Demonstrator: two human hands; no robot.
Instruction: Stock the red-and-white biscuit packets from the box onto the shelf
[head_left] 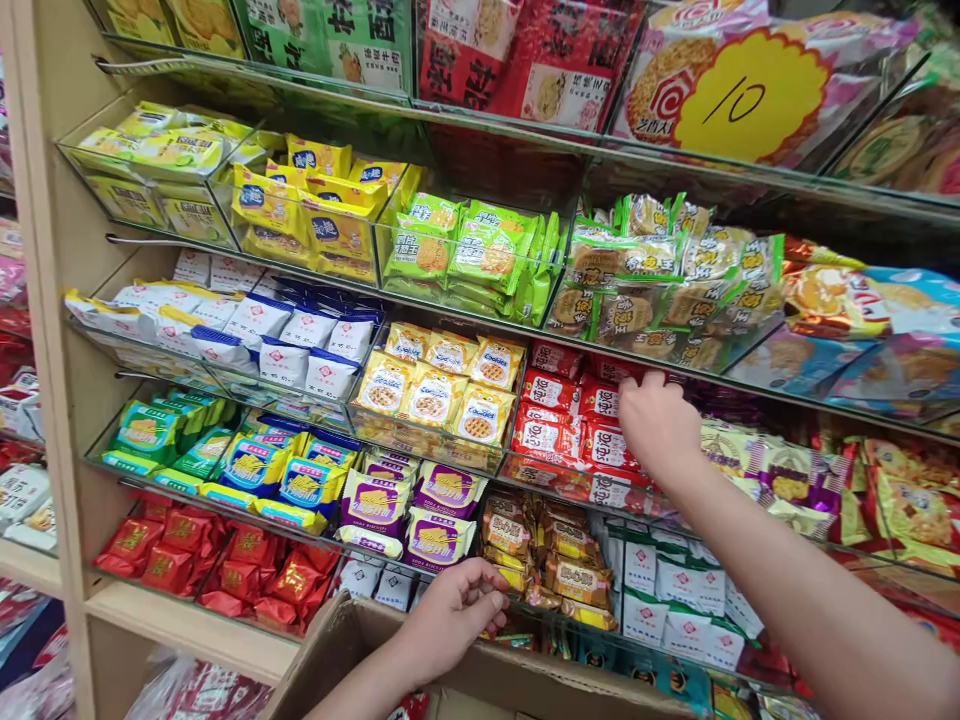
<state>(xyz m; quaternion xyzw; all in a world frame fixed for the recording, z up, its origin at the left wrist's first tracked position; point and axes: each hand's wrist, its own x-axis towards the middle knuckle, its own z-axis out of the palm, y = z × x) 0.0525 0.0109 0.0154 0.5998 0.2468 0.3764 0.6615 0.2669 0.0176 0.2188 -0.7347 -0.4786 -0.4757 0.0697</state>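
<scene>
My right hand (660,425) reaches into a clear shelf bin of red snack packets (551,430). Its fingers are bent down at the right side of these packets, closed on one of them, though the fingertips are mostly hidden. Lower down, my left hand (465,610) hovers over the edge of an open cardboard box (495,680), palm turned inward. Those fingers are loosely curled with the thumb apart, and nothing shows in them. Brown-and-yellow snack packets (551,555) lie just beyond it. Yellow cookie packets (442,385) fill the bin left of the red ones.
Tilted glass-fronted bins rise in tiers, holding purple-and-white biscuit packets (409,510), green packets (469,245) and white packets (292,340). A yellow price tag (754,98) marked 10 hangs at upper right. A wooden upright (52,330) bounds the left side.
</scene>
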